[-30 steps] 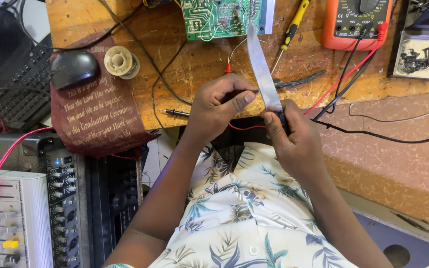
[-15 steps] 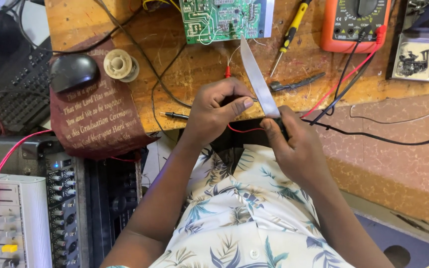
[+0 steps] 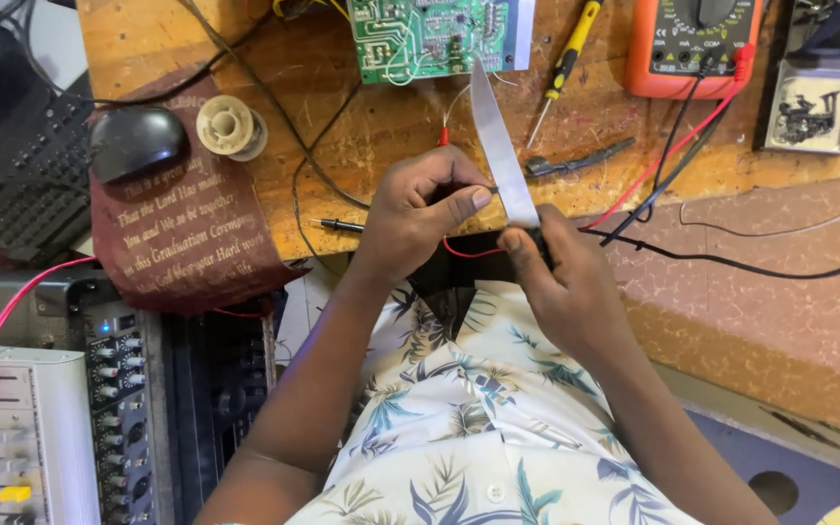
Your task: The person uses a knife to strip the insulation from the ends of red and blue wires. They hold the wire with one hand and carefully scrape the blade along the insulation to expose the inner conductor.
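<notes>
My right hand (image 3: 556, 277) grips the dark handle of a knife (image 3: 500, 146) whose long steel blade points up and away over the wooden bench (image 3: 381, 117). My left hand (image 3: 420, 209) pinches the end of a thin red wire (image 3: 469, 253) against the blade's edge. The wire loops down between both hands. A green circuit board (image 3: 430, 34) lies just beyond the blade tip.
On the bench lie a yellow-handled screwdriver (image 3: 568, 63), an orange multimeter (image 3: 697, 44) with red and black leads, a solder spool (image 3: 227, 124), a black mouse (image 3: 136, 141) on a maroon cloth (image 3: 187, 233) and a black probe (image 3: 337, 225). An audio mixer (image 3: 41, 428) sits at lower left.
The knife blade and both hands have shifted slightly left and up, with the blade sliding against the wire held in my left fingers. The grip of both hands is unchanged.
</notes>
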